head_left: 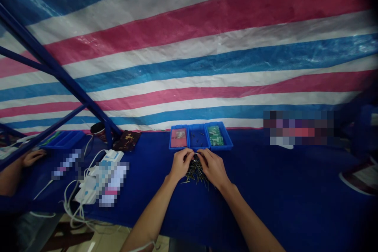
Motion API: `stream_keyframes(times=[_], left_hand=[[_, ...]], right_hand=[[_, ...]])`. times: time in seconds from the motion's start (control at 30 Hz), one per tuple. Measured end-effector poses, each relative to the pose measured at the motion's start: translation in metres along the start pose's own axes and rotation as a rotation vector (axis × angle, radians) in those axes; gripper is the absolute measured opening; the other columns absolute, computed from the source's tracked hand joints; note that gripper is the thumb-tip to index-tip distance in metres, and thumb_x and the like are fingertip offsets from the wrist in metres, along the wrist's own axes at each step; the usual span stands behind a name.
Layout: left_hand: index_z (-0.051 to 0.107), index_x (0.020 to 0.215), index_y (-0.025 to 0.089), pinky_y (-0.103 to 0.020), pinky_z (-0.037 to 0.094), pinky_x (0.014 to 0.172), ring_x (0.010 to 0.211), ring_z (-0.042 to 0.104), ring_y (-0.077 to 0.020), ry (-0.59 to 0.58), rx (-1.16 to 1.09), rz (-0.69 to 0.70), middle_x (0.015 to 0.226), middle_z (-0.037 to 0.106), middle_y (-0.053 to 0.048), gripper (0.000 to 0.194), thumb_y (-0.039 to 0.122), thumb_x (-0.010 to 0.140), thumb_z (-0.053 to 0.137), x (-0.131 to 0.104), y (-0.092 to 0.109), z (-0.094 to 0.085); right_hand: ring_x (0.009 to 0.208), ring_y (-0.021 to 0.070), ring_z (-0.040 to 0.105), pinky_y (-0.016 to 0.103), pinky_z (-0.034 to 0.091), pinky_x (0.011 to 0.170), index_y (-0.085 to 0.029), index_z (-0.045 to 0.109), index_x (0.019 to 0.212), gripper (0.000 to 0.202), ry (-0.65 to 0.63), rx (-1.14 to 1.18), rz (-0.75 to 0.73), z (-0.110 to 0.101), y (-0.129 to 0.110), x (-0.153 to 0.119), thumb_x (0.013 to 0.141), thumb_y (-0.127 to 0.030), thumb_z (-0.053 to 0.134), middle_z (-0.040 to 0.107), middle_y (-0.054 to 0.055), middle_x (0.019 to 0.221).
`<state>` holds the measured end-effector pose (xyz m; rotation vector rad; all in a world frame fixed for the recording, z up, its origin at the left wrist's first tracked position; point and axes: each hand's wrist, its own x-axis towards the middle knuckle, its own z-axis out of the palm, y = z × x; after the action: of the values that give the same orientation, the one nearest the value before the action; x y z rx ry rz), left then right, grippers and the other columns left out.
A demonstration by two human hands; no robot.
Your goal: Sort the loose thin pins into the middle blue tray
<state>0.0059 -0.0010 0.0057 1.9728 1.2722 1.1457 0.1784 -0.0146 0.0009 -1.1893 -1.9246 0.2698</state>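
Note:
My left hand and my right hand meet just in front of a blue three-part tray. Fingers of both are closed in a pinch, tip to tip, on a small thin pin-like piece, pale where it catches light. Beneath and between the hands lies a loose pile of thin metallic pin-like pieces, partly covered by my fingers. In the tray, the left compartment has a pink lining or block with a small pale item on it. A few thin dark pieces lie in the middle compartment, and small green boards fill the right one.
Left on the blue tabletop are white power strips with tangled cables, a blurred phone-like object, a dark brown packet and a cup. Another person's hand rests near another blue tray. A striped tarp hangs behind.

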Motion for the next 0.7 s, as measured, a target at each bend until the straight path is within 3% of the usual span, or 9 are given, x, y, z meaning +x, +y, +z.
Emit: stream_keyframes(times=[0.7], left_hand=[[0.064,0.082,0.016,-0.022,0.042,0.064,0.062,0.056,-0.0129,-0.049,-0.004,-0.007,0.069,0.064,-0.001,0.032,0.038,0.099,0.048,0.0003,0.0029,-0.0016]], right_hand=[[0.079,0.0183,0.068,0.028,0.049,0.072,-0.023,0.065,0.103,0.025,-0.011,0.003,0.005,-0.0017,-0.0001,0.0001,0.103,-0.028,0.04,0.07,0.005,0.092]])
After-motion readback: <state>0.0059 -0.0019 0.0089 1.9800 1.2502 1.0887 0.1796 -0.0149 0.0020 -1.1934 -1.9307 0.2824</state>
